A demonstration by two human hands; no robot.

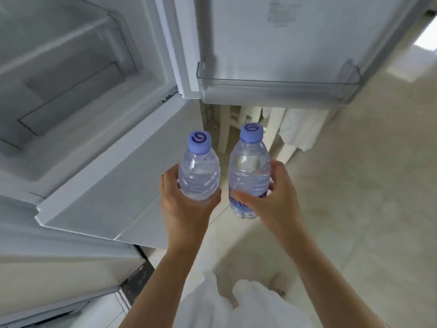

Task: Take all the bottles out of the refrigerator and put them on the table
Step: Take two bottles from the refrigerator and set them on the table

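Two water bottles stand upright side by side, out in front of the open refrigerator (71, 95); the left bottle (199, 171) sits in the left grip (186, 204), fingers curled round its base; the right bottle (248, 171) is clasped by the right grip (274, 204); the door shelf (272, 88) hangs above them.

Two small clear plastic water bottles with pale purple caps, held upright side by side in front of the open refrigerator (78, 95). The left bottle (199, 172) is gripped round its lower half by the left hand (186, 204), so its base is hidden. The right bottle (248, 171), tilted slightly, carries a blue-lettered label and is gripped at mid-body by the right hand (272, 200). Both bottles contain water. The refrigerator door stands open at the far right, its door shelf (279, 87) transparent.
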